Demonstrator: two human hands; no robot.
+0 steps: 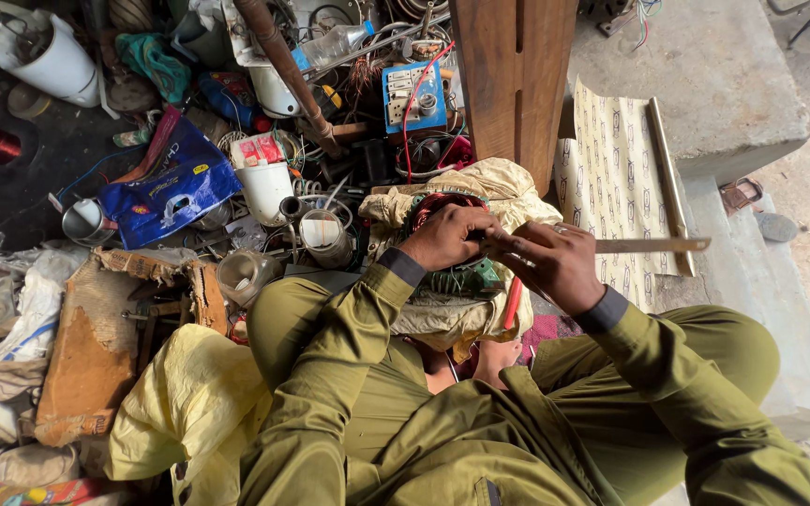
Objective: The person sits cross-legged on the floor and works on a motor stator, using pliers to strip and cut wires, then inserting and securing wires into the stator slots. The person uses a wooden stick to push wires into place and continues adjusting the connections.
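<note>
Cluttered workshop floor (67, 159) fills my view, with scrap and tools spread to the far edge. Nearest me are my olive-sleeved arms and bent knees, a yellow cloth (185, 403) by the left knee. Between my legs a motor stator (452, 272) with green body and red copper windings sits on a cream rag (494, 187). My left hand (447, 236) presses on the stator's top, fingers curled against the windings. My right hand (555, 264) is closed around a thin flat metal strip (653, 245) that reaches from the windings out toward the patterned sheet (611, 178) on the right. I judge the strip should stay low and level, the left hand bracing firmly so the wire is not nicked. Farther off stand a white plastic cup (266, 187), a blue bag (171, 192), a blue switchboard (412, 94) and a wooden post (513, 75).
</note>
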